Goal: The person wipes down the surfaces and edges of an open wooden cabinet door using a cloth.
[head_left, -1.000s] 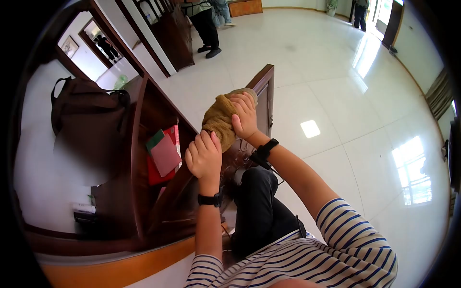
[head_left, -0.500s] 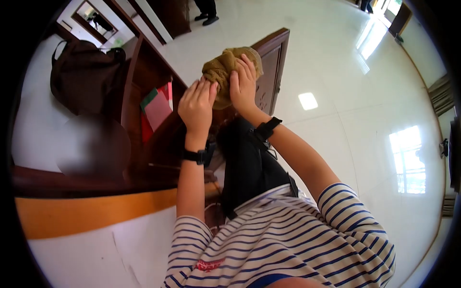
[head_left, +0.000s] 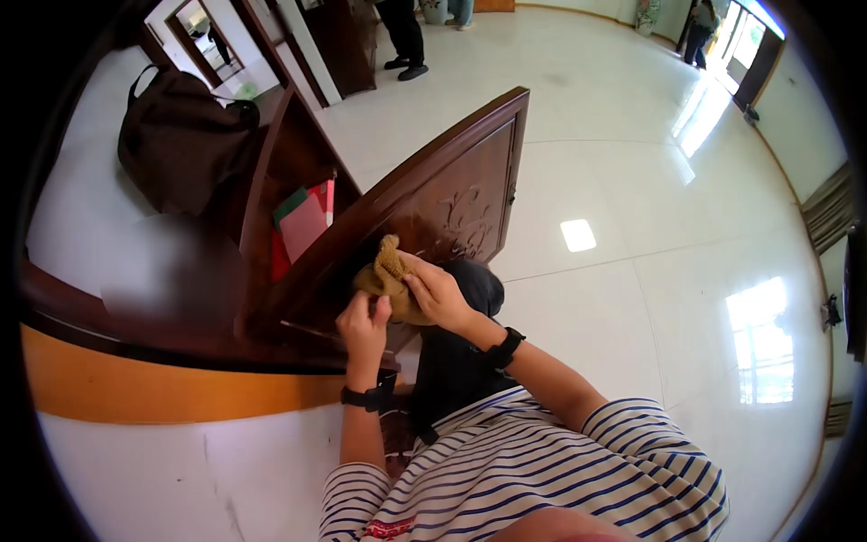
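Note:
A bunched, yellow-brown cloth (head_left: 390, 275) is between my two hands, in front of the inner side of a dark wooden cabinet door (head_left: 424, 212). My left hand (head_left: 363, 330) is closed on the cloth's lower left edge, thumb against fingers. Over the right side of the cloth, my right hand (head_left: 438, 294) has its fingers wrapped. The door stands swung out from the cabinet, with a carved relief on its panel. Whether the cloth touches the door I cannot tell.
Inside the open cabinet (head_left: 262, 203) lean red, pink and green folders (head_left: 302, 226). A dark brown bag (head_left: 181, 140) sits on the cabinet top. One person's legs (head_left: 404, 36) are at the back, and another person (head_left: 700, 34) stands by the bright doorway. Glossy tiles (head_left: 614, 316) cover the floor.
Both hands have come down and closer to my body with the cloth, which is now more crumpled. More of the cabinet door shows, and the view has tilted up.

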